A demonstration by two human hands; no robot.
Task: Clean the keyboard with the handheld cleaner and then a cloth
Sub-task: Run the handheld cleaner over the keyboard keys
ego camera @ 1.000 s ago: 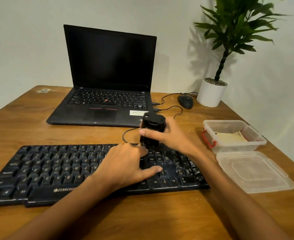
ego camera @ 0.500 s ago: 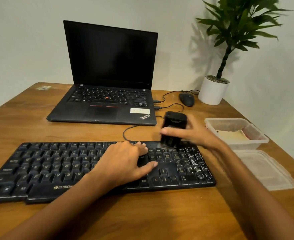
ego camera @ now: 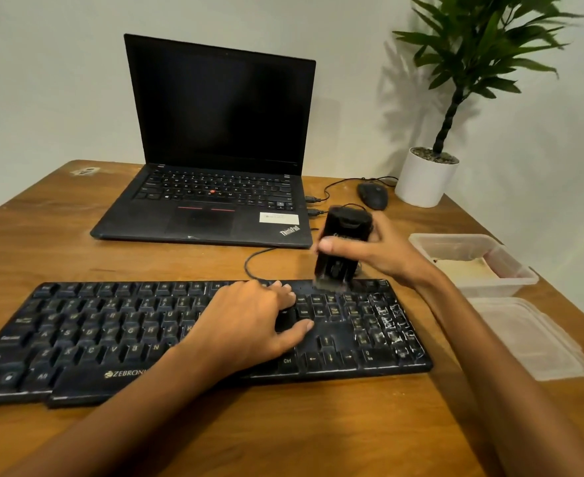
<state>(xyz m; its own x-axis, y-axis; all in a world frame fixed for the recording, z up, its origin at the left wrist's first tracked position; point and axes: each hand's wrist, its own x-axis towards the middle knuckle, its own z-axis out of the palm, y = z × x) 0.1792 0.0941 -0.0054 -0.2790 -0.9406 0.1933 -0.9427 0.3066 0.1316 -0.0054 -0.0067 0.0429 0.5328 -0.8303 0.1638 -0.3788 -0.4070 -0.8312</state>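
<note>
A black keyboard (ego camera: 111, 335) lies across the wooden table, with white specks on its right-hand keys. My left hand (ego camera: 249, 325) rests flat on the keys right of centre, fingers spread. My right hand (ego camera: 376, 253) grips a small black handheld cleaner (ego camera: 342, 249), held upright with its nozzle touching the keyboard's top edge near the right end. A pale folded cloth (ego camera: 466, 270) lies inside a clear plastic container (ego camera: 521, 280) to the right of the keyboard.
A black laptop (ego camera: 215, 166) stands open behind the keyboard. A black mouse (ego camera: 373, 196) and a potted plant (ego camera: 428, 177) sit at the back right. A clear lid (ego camera: 531, 339) lies right of the keyboard. Cables (ego camera: 259, 259) run between laptop and keyboard.
My right hand has carried the cleaner to the right along the keyboard's upper rows. My left hand has stayed on the keys.
</note>
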